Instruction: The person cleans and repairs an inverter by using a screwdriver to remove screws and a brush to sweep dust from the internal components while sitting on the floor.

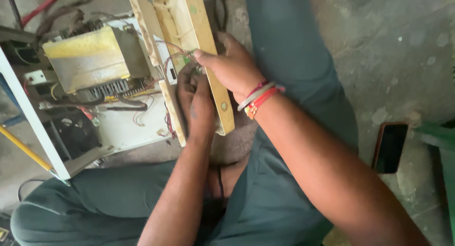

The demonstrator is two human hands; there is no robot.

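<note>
left hand (194, 101) and right hand (232, 66) both pinch thin red wires (176, 54) inside the cream plastic front panel (189, 23), at twelve o'clock from the knees. at ten o'clock sits the yellow-taped transformer (87, 56). tugging hard might snap these wires.

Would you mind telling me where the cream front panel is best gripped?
Probably by the long outer edge of the cream front panel, coming from the right: it stands tilted with that raised rim free, while thin wires crowd its inner side.
</note>
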